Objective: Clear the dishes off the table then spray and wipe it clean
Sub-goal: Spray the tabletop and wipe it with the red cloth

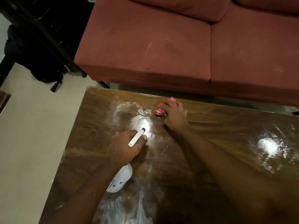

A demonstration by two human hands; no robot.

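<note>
The cloth (161, 109) is red with a white check. The spray bottle (120, 178) is white, blue at its nozzle tip. The desk (202, 130) is dark brown woodgrain; the sofa (161, 46), rust-red; the floor (32, 135), cream.

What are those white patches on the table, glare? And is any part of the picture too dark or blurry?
Head view: yes, glare on the glossy table, one patch just past the spray bottle in the left hand, one at far right. Head view: the upper-left corner is almost black, detail lost; the near forearms look soft.
</note>
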